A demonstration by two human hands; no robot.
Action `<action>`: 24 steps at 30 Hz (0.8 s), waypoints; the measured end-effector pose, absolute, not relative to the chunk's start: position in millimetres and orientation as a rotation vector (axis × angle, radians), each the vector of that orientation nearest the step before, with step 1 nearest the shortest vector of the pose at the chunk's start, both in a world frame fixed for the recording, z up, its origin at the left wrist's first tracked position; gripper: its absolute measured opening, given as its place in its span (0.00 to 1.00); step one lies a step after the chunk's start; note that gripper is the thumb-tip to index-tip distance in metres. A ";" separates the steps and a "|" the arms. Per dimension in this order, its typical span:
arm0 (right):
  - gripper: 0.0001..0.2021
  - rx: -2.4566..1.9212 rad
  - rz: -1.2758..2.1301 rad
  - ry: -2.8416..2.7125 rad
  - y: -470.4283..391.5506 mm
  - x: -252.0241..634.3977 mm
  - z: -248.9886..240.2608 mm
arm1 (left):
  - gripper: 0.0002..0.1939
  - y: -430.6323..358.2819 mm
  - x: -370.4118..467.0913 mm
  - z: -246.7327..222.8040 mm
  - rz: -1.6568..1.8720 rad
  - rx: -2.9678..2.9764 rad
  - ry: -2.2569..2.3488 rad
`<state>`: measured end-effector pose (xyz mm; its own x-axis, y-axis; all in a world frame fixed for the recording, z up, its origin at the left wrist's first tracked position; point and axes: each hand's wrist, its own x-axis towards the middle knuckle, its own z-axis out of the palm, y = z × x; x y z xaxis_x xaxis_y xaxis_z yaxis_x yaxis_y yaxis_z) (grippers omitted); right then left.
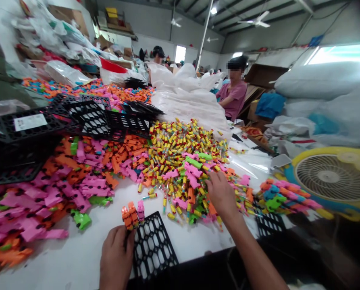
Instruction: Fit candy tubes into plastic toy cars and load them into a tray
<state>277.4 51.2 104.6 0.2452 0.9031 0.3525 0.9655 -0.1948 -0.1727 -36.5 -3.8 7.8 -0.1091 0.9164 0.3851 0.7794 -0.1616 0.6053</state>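
Observation:
My left hand grips the left edge of a black plastic grid tray, thumb and fingers closed on it. At the tray's far left corner, just above my fingertips, two orange toy cars and a pink toy car stand upright side by side. My right hand reaches over a mixed pile, its fingers bent and a little apart, with the tips near pink toy cars. No object shows in it. Around it lie green and orange cars and many small yellow tubes with red ends.
Pink and orange toy cars spread over the white table at left, with stacked black trays behind. A yellow-rimmed fan stands at right beside another car heap. Beyond a big white sack sits a person in pink.

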 end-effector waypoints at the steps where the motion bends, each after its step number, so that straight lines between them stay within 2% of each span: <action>1: 0.10 -2.166 -0.229 -1.756 55.7 280.4 107.5 | 0.18 -4.1 -36.3 8.2 1.119 1.966 1.914; 4: 0.07 -2.043 -0.147 -1.753 60.0 278.1 117.5 | 0.16 -5.3 -35.6 9.6 1.103 1.961 1.910; 6: 0.05 -1.888 0.036 -1.646 53.3 263.3 119.6 | 0.15 -6.5 -34.8 10.3 1.089 1.947 1.895; 8: 0.08 -1.695 0.428 -1.521 42.1 238.1 113.1 | 0.14 -7.6 -34.0 10.9 1.083 1.926 1.895; 11: 0.12 -1.339 1.195 -1.337 28.2 189.7 87.3 | 0.13 -8.5 -33.5 11.6 1.083 1.905 1.907; 14: 0.14 -1.164 1.579 -1.136 27.4 149.7 57.1 | 0.12 -8.8 -33.8 12.0 1.057 1.897 1.892; 20: 0.14 -1.251 1.515 -1.141 37.7 133.3 30.0 | 0.11 -9.7 -33.8 10.9 1.035 1.891 1.880; 24: 0.06 -1.252 1.322 -1.518 39.9 139.9 33.8 | 0.11 -10.1 -34.0 9.2 1.044 1.888 1.884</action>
